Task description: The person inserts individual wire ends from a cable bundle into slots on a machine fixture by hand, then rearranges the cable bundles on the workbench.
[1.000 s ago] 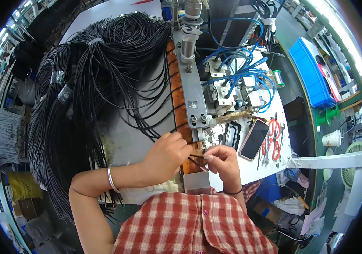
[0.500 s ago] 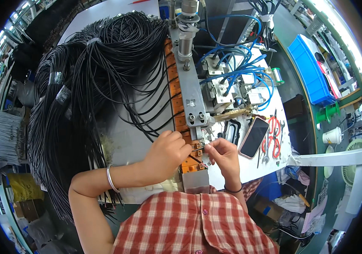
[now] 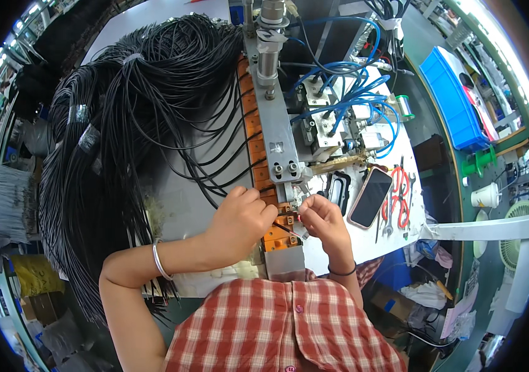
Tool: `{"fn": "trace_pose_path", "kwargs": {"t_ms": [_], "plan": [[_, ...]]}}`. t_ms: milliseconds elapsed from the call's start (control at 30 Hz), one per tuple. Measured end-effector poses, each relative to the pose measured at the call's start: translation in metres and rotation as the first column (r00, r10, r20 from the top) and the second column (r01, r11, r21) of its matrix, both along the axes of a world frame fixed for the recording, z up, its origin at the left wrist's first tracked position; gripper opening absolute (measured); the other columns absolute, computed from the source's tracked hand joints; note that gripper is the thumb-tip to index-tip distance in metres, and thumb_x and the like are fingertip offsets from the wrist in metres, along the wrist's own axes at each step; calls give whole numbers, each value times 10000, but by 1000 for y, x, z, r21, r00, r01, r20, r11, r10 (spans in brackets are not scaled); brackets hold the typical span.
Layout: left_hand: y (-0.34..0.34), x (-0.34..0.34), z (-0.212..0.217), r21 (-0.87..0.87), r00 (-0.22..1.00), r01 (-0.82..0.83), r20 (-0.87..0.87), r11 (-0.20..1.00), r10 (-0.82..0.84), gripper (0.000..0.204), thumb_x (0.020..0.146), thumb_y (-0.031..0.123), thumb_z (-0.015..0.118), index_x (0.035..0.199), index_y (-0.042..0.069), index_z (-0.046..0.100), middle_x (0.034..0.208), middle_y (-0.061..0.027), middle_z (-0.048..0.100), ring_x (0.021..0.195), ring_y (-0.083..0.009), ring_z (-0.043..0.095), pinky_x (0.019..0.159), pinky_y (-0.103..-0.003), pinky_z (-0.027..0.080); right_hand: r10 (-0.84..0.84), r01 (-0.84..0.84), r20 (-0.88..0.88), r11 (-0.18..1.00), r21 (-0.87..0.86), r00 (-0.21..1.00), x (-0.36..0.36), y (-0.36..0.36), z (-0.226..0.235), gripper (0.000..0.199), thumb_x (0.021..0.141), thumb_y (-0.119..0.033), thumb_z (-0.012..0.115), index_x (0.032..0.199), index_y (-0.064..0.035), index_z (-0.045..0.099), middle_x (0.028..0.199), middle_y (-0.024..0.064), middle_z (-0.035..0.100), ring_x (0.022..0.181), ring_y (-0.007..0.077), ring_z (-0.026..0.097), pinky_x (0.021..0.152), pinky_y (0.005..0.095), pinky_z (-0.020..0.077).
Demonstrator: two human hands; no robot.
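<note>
My left hand [image 3: 244,218] is closed over the left edge of an orange fixture strip [image 3: 275,243], fingers wrapped round a black cable [image 3: 285,214]. Across the strip, my right hand [image 3: 329,228] pinches the cable's end between thumb and fingers, where a speck of red shows. Both hands are near each other, low on the strip. Just nearer to me, another short black cable [image 3: 282,227] lies slantwise on the strip. Farther up, several black cables run into the strip beneath a grey metal bar [image 3: 277,127]. My fingers partly hide the cable.
A large bundle of black cables [image 3: 147,87] covers the table's left. Behind the bar stand a metal cylinder [image 3: 268,62] and blue air tubes [image 3: 363,102]. To the right lie a phone [image 3: 371,197], red-handled pliers [image 3: 401,208] and a wrench [image 3: 389,217]. A blue bin [image 3: 453,102] stands beyond.
My right hand's fingers have shifted slightly, and a red speck now shows at their tips. My left hand has moved a little left and away from me.
</note>
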State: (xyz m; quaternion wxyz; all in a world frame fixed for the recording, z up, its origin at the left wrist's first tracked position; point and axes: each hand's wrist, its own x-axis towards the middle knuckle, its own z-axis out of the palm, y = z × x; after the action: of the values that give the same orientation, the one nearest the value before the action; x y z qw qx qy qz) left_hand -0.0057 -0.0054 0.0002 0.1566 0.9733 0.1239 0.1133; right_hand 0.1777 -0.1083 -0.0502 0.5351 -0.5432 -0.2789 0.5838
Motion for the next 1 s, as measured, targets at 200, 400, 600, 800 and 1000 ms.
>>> {"fn": "trace_pose_path", "kwargs": {"t_ms": [200,400,600,800,1000], "plan": [[-5,0,-7,25,1000,0,-22,1000,0,193,576,-21,584,748,47,526,681,-72,497,774,-246,492,715,-356,362,39,-38,57,999,-33,998,1,-7,-4,129,884,-132,562,803,-38,525,607,-70,461,508,-3,367,438,165,272],[2,4,0,-2,996,-2,92,1000,2,99,670,42,630,755,42,580,699,-64,527,781,-238,502,712,-355,376,-159,143,188,985,98,969,-11,-8,7,72,855,-78,602,887,-15,586,629,-65,497,554,-11,411,483,149,317],[1,2,4,-52,993,28,118,998,-22,63,744,75,628,781,38,593,711,-60,548,782,-228,506,704,-342,377,-147,117,199,981,157,969,-11,-9,13,92,825,-33,631,903,15,629,663,-32,564,550,-4,449,487,148,354],[0,3,3,-45,995,-16,97,999,21,77,725,90,638,751,55,574,709,-59,523,764,-232,489,687,-349,371,-196,187,46,971,147,980,-14,-14,6,58,816,-16,630,852,29,638,670,5,597,501,28,484,441,164,370],[0,-2,6,-70,979,-48,195,996,61,112,702,98,648,738,58,550,710,-58,503,772,-234,481,681,-355,368,48,-18,-196,988,154,979,-7,-16,4,51,818,-11,622,852,26,633,666,24,606,499,48,502,438,168,377]]}}
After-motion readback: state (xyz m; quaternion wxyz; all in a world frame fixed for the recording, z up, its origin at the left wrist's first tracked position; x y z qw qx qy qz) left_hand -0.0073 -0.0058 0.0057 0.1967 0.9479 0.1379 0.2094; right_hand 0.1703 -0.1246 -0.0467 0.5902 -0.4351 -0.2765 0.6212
